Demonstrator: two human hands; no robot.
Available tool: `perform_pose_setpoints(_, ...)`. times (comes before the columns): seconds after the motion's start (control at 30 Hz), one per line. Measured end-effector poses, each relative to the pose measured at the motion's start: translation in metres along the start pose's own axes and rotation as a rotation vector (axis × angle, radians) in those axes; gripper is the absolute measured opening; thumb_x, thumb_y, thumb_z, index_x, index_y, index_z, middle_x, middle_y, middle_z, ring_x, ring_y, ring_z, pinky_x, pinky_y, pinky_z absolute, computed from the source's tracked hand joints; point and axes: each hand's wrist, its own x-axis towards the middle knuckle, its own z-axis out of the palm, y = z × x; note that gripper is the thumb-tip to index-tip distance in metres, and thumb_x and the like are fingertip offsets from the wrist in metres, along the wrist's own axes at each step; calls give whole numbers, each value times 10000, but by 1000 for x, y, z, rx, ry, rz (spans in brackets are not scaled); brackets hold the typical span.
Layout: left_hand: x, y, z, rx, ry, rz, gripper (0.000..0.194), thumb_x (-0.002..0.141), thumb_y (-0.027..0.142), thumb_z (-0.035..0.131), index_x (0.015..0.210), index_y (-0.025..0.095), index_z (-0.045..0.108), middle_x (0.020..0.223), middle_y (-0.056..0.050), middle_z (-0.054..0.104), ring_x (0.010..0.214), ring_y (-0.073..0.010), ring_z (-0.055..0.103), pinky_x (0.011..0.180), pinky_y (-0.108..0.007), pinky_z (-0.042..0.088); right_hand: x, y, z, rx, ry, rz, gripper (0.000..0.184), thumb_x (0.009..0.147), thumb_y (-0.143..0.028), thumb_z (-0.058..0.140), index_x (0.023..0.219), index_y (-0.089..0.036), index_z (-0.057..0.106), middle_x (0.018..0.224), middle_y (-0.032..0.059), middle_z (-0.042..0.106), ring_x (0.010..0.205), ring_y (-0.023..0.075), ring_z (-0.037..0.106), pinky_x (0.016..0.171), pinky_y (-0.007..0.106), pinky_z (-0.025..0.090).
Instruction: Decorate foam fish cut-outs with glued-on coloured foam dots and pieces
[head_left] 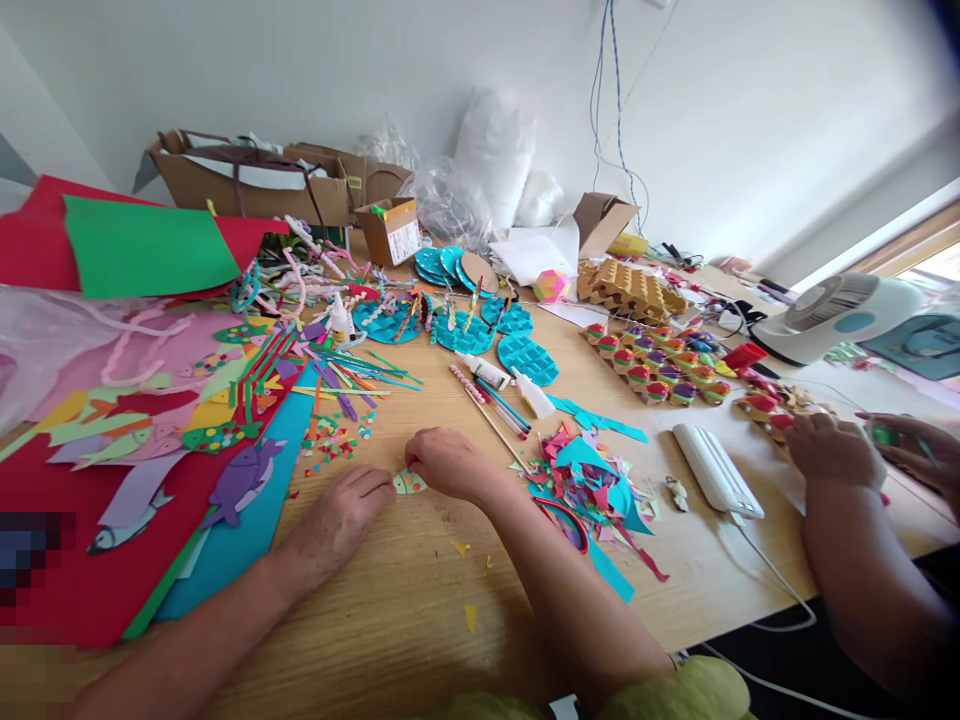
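A small pale-green paper fish with coloured dots lies on the wooden table between my hands. My left hand rests on the table, its curled fingertips gripping the fish's left end. Bent over the fish from the right, my right hand has its fingers pinched together at the fish's upper edge; whatever they hold is hidden. Tiny coloured paper bits are scattered just beyond my left hand. Yellow paper scraps lie nearer the table's front.
Coloured sheets with paper fish cover the left side. Glue bottles, pens, red-handled scissors and paper scraps lie to the right. Farther right are a power bank, painted egg cartons, a fan and another person's hands.
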Motion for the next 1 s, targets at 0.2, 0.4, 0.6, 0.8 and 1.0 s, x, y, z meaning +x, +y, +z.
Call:
perform_pose_setpoints(0.2, 0, 1, 0, -1, 9, 3, 273, 838, 46, 351, 913, 164, 585, 938, -53, 619, 889, -173, 559, 788, -312, 501, 0, -1, 2, -1, 16, -5, 270, 769, -145, 443, 913, -196, 665, 945, 65, 665, 842, 169, 603, 636, 232, 392)
perform_pose_setpoints(0.4, 0, 1, -1, -6, -11, -11, 275, 836, 57, 351, 914, 175, 587, 934, -49, 620, 888, -177, 560, 784, -331, 504, 0, -3, -1, 8, -4, 10, 236, 760, -142, 476, 876, -196, 673, 907, 60, 672, 815, 166, 608, 613, 223, 383)
perform_pose_setpoints(0.6, 0, 0, 1, -25, 10, 6, 303, 820, 18, 362, 956, 181, 578, 963, -50, 616, 911, -173, 549, 805, -322, 492, -13, 4, -12, 33, 87, 26, 212, 796, -156, 454, 868, -192, 650, 914, 47, 650, 822, 145, 582, 639, 216, 360)
perform_pose_setpoints(0.8, 1, -1, -2, -27, -11, 17, 312, 812, 7, 347, 952, 156, 582, 983, -72, 625, 931, -175, 558, 821, -330, 492, -36, 9, -20, 76, 176, 63, 219, 812, -141, 418, 823, -167, 635, 859, 44, 625, 787, 125, 566, 651, 205, 346)
perform_pose_setpoints(1.0, 4, -5, -23, -40, -36, -22, 299, 825, 51, 344, 942, 180, 587, 967, -51, 633, 933, -155, 575, 812, -285, 490, -60, 7, -5, 171, 236, 75, 185, 832, -170, 433, 804, -183, 615, 820, 28, 600, 756, 115, 545, 635, 204, 329)
